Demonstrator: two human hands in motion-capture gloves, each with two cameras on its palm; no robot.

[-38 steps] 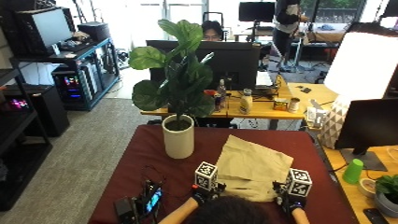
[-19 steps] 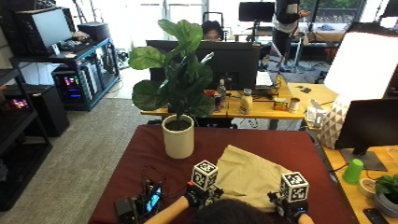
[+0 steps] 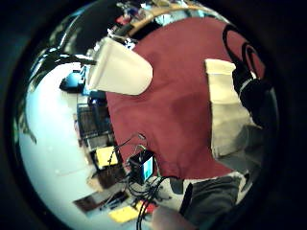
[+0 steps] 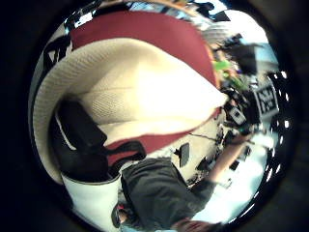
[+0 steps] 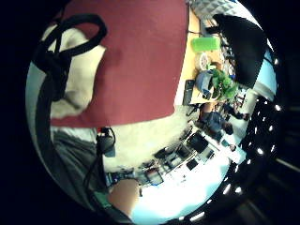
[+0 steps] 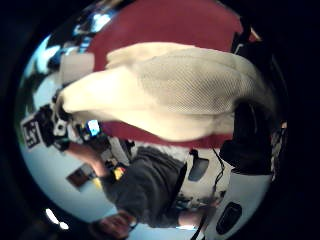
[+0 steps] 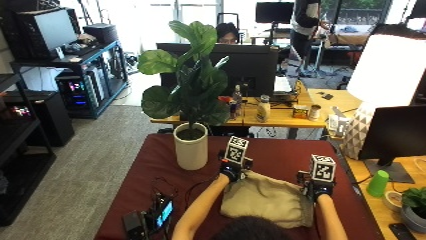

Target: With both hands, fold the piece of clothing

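Gloved left hand (image 7: pixel 230 172) and right hand (image 7: pixel 317 191) pinching far corners of cream garment (image 7: pixel 268 200) on red tablecloth (image 7: pixel 154 170) — fold likely skewed, or potted plant (image 7: pixel 191 148) nudged nearby.

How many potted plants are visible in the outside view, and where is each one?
2. A tall leafy plant in a white pot stands on the red table, left of the cream garment. A small plant sits at the right edge.
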